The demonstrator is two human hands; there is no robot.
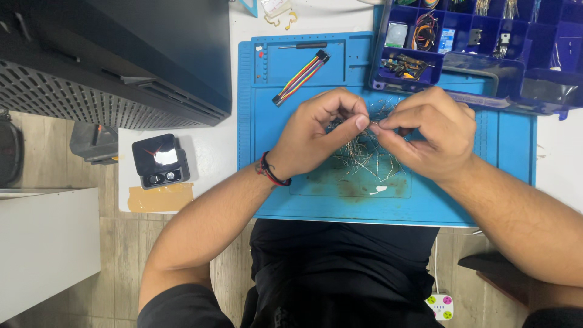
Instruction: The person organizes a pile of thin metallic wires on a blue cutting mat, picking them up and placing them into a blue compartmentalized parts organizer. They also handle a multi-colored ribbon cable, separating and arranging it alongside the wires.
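Thin metal leads (364, 155) | both hands pinching | blue rubbery mat (303, 194)

Bare blue silicone work mat (285, 200) near the front edge, open white tabletop (212, 152) left, blue compartmented plastic parts box (486, 67) blocking rear right, rainbow ribbon jumper cable (301, 77) rear left, small black cube device (160, 160) far left.
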